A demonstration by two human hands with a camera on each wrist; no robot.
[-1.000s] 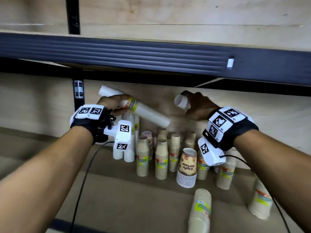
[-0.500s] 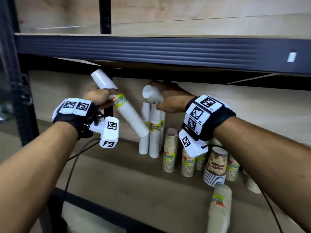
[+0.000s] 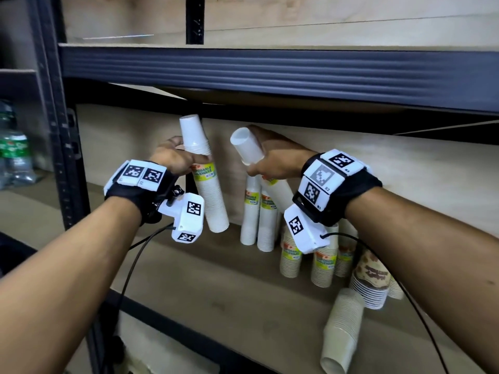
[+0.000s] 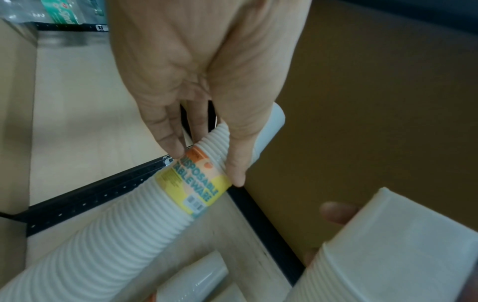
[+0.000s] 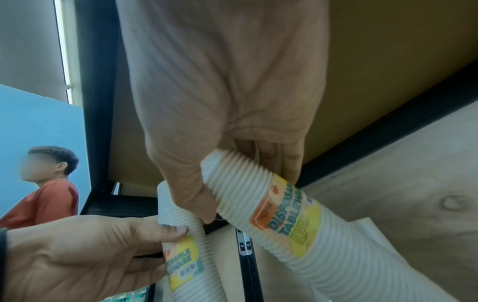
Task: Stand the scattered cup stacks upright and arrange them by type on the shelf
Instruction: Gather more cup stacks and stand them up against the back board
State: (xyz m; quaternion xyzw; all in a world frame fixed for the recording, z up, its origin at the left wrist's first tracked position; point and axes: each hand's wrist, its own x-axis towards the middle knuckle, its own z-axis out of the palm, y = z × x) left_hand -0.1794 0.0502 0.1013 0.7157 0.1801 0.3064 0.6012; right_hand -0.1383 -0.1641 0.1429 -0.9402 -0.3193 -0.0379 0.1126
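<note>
1. The white cup stack [image 3: 206,182] in the left hand [image 3: 172,157] hangs just above the shelf board [image 3: 216,279], to the left of two white stacks [image 3: 256,217] that already stand upright at the back. Its long axis is close to vertical, the top leaning slightly left and the open rims pointing down.
2. The left grip is wrapped around this stack at the top edge of its yellow label [image 4: 196,183], thumb on one side and fingers on the other.
3. The second white stack [image 3: 266,174] in the right hand [image 3: 275,160] leans steeply, closed end up and to the left, its lower part running down toward the standing pair. The right grip is curled around its upper part.
4. Judging by this, the left stack is nearer to standing: it needs only to come straight down, beside the white pair.
5. Further right stand beige stacks [image 3: 324,263], a printed brown stack [image 3: 371,282], and near the front one beige stack [image 3: 341,330] still tipped over.
</note>
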